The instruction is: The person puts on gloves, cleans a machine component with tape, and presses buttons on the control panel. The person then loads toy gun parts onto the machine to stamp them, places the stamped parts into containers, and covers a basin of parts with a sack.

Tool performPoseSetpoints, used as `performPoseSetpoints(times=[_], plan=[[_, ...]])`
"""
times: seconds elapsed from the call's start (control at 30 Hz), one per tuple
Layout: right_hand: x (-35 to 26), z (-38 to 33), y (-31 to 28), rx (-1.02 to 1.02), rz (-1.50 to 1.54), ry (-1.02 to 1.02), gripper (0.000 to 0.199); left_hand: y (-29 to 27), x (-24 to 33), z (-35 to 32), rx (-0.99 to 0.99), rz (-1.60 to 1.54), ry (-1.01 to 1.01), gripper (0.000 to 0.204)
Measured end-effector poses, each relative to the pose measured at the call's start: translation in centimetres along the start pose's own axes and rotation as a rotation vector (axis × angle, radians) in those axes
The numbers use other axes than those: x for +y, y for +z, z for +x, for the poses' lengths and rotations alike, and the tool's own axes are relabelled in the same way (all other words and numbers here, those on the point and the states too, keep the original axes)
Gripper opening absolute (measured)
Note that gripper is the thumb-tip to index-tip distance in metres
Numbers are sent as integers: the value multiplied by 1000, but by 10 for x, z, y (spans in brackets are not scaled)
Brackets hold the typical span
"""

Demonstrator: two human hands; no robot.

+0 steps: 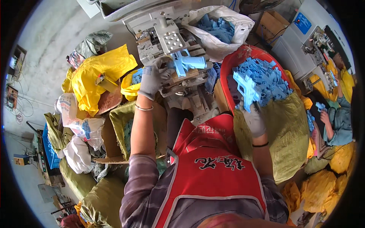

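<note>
A light blue plastic toy pistol (192,62) lies on the metal machine (171,41) in front of me. My left hand (154,77), in a grey glove, has its fingers closed at the pistol's left end; the exact grip is partly hidden. Over to the right, my gloved right hand (254,121) is wrapped round the lower end of another light blue toy pistol (247,90), held upright. That one is in front of a red tub (227,62) heaped with similar blue pieces (272,78).
A white sack (243,28) of blue parts stands behind the tub, and an olive woven sack (283,133) drapes its near side. Left of the machine are yellow bags (89,79) and a sack-lined carton (114,133). Another person (340,123) sits at the far right.
</note>
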State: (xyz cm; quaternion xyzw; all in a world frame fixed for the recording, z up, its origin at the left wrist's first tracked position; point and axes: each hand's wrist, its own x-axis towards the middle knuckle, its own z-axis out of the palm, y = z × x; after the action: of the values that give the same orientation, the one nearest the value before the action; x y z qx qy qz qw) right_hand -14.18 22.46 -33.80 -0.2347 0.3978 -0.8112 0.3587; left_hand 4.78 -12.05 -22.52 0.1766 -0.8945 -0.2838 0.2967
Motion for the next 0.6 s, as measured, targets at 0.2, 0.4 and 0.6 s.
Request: performPoseSetpoints(times=[0.2,0.4,0.6], plan=[[-29,71,75,-74,-675,-167,44,-18,-7,-35,341,6,-51,34],[-18,147,128,-415,-1296,-529,49,-54,-53,-149,595,-140,-417,26],[-4,181,139,-679,-1482,-532,48,-71,-91,-250,565,86,-672,33]])
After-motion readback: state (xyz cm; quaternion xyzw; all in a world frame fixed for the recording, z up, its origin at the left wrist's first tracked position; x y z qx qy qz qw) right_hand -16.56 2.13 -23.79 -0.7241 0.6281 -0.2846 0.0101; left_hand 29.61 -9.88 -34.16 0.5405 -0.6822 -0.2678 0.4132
